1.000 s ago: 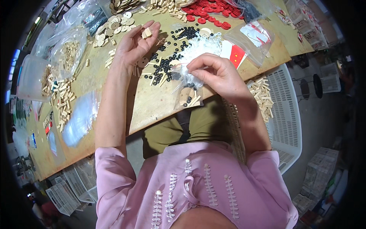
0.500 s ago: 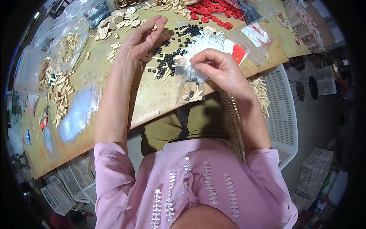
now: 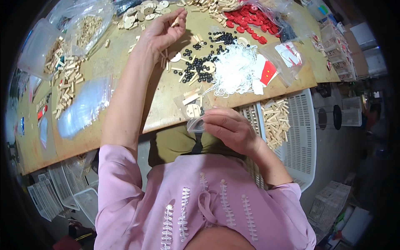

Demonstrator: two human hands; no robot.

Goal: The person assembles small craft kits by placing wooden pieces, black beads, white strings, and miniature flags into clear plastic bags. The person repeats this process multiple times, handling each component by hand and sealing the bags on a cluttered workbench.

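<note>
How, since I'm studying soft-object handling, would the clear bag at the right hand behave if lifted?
The clear bag would probably be floppy: its thin film looks creased beside the right hand. The wooden pieces inside look small and loose, so they may slide toward its lowest part.

The right hand [image 3: 229,127] has drawn the clear bag's gripped end [image 3: 196,124] toward the lap [image 3: 173,143]

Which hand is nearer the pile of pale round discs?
Left. The left hand is close beside the pale discs; the right hand is well away, at the table's near edge.
</note>
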